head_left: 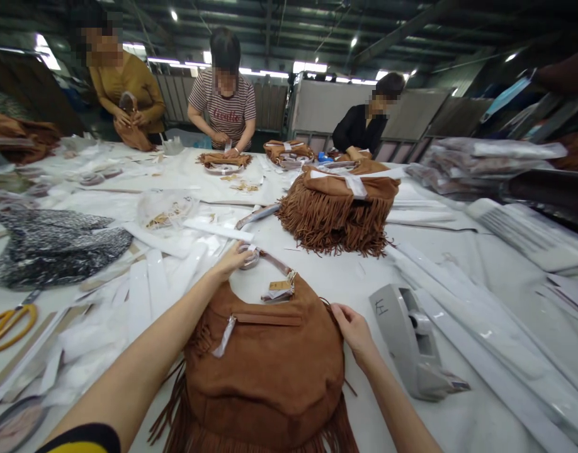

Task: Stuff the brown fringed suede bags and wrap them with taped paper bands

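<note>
A brown suede-like handbag point(265, 365) with long fringe lies flat in front of me, its zip pocket facing up. White wrap covers the zip pull point(225, 336). My left hand point(233, 259) is closed on the plastic-wrapped part of the bag's shoulder strap point(250, 257), at the top of the bag. A tan hang tag point(279, 286) lies by the strap's metal ring. At the bag's right edge, my right hand point(351, 327) has thumb and fingers closed on the side, by a thin fringe strand. Its lower fingers are partly hidden.
A grey tape dispenser point(407, 340) stands right of my right hand. Several fringed bags point(340, 207) are stacked ahead. Orange-handled scissors point(10, 324), a black-and-white fabric piece point(57, 245) and plastic scraps lie left. Across the table three people point(223, 107) work; long plastic-wrapped strips point(482, 333) lie right.
</note>
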The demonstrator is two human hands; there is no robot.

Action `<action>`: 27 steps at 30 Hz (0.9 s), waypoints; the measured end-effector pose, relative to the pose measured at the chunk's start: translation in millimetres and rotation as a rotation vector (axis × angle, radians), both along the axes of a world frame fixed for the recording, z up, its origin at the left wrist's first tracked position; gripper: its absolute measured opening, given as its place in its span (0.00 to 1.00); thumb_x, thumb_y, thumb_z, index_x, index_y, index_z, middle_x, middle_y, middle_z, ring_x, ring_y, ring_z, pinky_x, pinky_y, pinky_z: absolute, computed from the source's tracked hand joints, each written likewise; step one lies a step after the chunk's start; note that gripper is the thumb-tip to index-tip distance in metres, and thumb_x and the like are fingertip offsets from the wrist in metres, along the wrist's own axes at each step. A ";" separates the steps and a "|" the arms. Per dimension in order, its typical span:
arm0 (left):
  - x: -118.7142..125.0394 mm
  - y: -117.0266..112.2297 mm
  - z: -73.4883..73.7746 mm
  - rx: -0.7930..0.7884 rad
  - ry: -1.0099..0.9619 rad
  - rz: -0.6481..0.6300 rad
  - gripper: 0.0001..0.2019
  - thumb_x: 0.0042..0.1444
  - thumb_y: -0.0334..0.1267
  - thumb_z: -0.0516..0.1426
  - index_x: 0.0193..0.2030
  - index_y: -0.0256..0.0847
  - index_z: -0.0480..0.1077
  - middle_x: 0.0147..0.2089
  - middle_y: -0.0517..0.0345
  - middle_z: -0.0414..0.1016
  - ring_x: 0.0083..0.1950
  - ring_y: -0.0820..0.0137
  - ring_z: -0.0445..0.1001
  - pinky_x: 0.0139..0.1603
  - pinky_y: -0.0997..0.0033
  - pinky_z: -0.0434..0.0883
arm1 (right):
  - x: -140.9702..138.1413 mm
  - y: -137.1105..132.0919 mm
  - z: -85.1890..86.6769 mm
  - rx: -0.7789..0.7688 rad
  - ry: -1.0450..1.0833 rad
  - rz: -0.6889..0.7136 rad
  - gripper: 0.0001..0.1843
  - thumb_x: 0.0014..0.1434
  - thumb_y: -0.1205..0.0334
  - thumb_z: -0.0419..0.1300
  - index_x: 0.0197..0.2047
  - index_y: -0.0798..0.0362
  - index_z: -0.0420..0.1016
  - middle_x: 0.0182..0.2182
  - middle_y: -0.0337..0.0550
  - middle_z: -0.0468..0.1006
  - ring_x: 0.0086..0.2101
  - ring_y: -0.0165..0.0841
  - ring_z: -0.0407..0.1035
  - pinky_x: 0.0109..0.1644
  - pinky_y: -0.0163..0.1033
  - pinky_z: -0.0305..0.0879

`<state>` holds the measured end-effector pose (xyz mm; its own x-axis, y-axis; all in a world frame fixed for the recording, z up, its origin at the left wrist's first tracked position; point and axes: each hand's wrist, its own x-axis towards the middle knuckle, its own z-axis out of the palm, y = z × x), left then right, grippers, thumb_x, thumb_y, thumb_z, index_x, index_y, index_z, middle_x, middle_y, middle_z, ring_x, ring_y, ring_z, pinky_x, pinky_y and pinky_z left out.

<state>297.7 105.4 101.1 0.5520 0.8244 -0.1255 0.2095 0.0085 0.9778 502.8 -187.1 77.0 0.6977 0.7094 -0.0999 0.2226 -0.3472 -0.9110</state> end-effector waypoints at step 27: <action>-154.9 -150.1 -50.9 0.522 0.383 0.179 0.19 0.61 0.46 0.50 0.55 0.39 0.60 0.50 0.47 0.68 0.51 0.60 0.69 0.54 0.56 0.66 | -50.1 0.5 -8.6 0.007 -0.282 -0.012 0.29 0.54 0.42 0.51 0.44 0.58 0.75 0.39 0.51 0.79 0.37 0.40 0.71 0.44 0.42 0.65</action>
<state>142.7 -44.7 50.2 0.3972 0.9046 0.1547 0.5815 -0.3785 0.7202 452.7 -186.6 68.4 0.7056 0.7010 0.1038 0.4632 -0.3453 -0.8162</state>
